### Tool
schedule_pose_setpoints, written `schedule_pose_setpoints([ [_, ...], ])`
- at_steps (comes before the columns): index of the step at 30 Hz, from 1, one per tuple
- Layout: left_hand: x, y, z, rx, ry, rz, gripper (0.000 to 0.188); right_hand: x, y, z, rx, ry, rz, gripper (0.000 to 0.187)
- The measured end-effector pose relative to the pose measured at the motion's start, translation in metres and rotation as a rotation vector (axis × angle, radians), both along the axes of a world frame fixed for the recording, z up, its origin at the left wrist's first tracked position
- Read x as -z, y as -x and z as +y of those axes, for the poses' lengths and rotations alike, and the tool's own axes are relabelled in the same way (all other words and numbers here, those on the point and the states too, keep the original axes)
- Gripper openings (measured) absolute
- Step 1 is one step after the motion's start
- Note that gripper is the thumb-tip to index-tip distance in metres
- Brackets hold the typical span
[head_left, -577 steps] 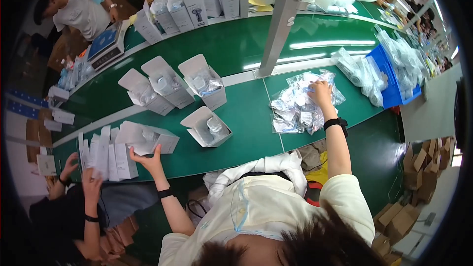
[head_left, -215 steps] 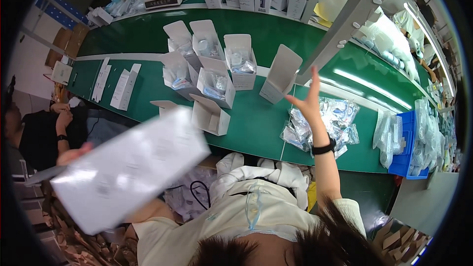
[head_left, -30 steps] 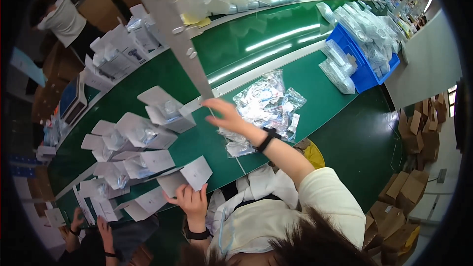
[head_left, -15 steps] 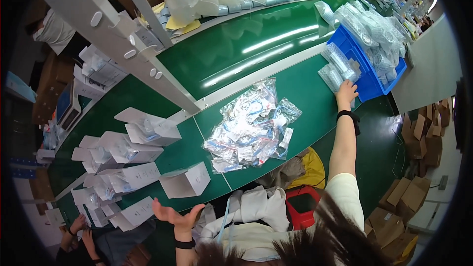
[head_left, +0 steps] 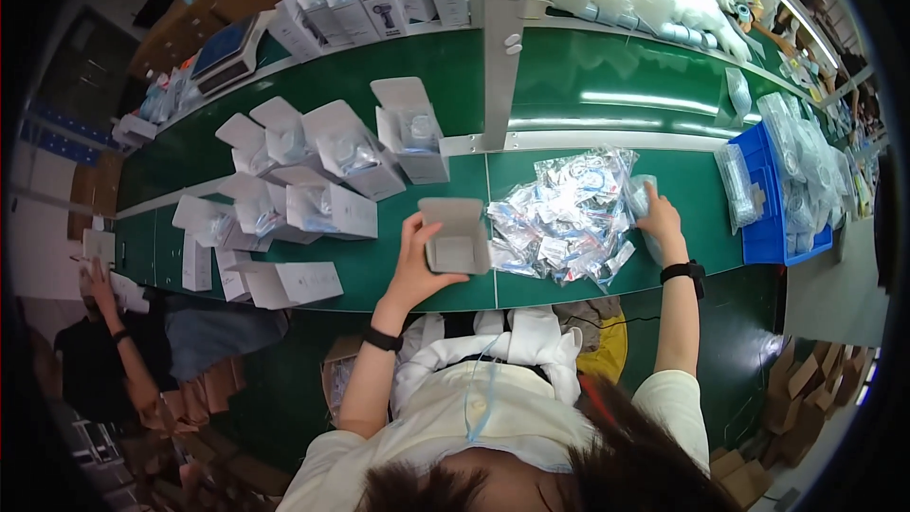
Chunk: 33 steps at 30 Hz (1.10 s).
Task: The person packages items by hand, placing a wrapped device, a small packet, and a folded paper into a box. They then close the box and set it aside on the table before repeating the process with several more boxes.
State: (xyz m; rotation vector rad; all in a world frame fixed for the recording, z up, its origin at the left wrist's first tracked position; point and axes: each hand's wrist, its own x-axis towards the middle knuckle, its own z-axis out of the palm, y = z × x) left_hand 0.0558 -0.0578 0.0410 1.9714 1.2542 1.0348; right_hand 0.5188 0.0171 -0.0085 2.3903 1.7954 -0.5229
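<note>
My left hand (head_left: 418, 264) is wrapped around the side of an open white box (head_left: 457, 248), whose mouth faces up toward me. In my right hand (head_left: 663, 226) is a clear bubble-wrapped package (head_left: 644, 192), its long body partly hidden by the fingers. It is at the right edge of a pile of small clear plastic bags (head_left: 564, 218) with white and blue contents. The pile lies just right of the box on the green table (head_left: 701, 199).
Several open white boxes (head_left: 353, 154) with wrapped contents stand at left. A blue bin (head_left: 757, 156) heaped with bubble-wrapped packages sits at right, another package (head_left: 735, 180) beside it. A metal post (head_left: 498, 57) rises behind. A co-worker's hand (head_left: 100, 286) shows far left.
The view has swung, so the table sits differently. My right hand has come left from beside the bin with a bubble-wrapped package. My left hand, open before, now grips the box.
</note>
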Motion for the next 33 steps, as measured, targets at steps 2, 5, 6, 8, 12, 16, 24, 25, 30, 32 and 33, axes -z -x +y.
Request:
schedule_pose_setpoints([
  [2, -0.007, -0.017, -0.001, -0.059, 0.023, -0.017, 0.085, 0.000, 0.005, 0.003, -0.062, -0.070, 0.130, 0.088],
  [5, -0.007, -0.026, 0.001, -0.193, 0.078, -0.034, 0.076, -0.052, 0.040, -0.005, 0.216, -0.755, 0.784, 0.077],
  [6, -0.006, -0.027, 0.000, -0.241, 0.086, -0.046, 0.074, -0.077, 0.056, -0.009, 0.213, -0.750, 0.788, 0.077],
  [8, -0.004, -0.035, -0.003, -0.318, 0.100, -0.086, 0.071, -0.123, 0.098, -0.023, 0.392, -0.911, 1.803, 0.061],
  [12, -0.004, -0.048, -0.005, -0.398, 0.260, -0.148, 0.071, -0.156, 0.232, -0.032, 0.500, -1.076, 1.777, 0.062],
  [16, -0.012, -0.063, -0.004, -0.463, 0.258, -0.162, 0.071, -0.123, 0.313, -0.029, 0.390, -1.112, 1.357, 0.080],
  [24, 0.024, -0.048, -0.017, -0.575, 0.161, -0.472, 0.078, -0.106, 0.299, -0.040, -0.652, -0.950, 0.674, 0.040],
  [25, 0.029, -0.041, -0.016, -0.561, 0.159, -0.478, 0.078, -0.103, 0.280, -0.036, -0.650, -1.027, 0.697, 0.031],
  [30, 0.045, 0.005, -0.042, -0.541, -0.050, -0.264, 0.079, -0.019, 0.175, 0.035, -0.207, -1.024, 0.134, 0.045],
  [32, 0.043, 0.011, -0.045, -0.613, 0.118, -0.285, 0.080, 0.024, 0.137, 0.052, 0.045, -0.656, -0.077, 0.049],
  [33, 0.041, 0.014, -0.047, -0.631, 0.118, -0.282, 0.080, 0.032, 0.131, 0.054, 0.029, -0.654, -0.069, 0.049],
])
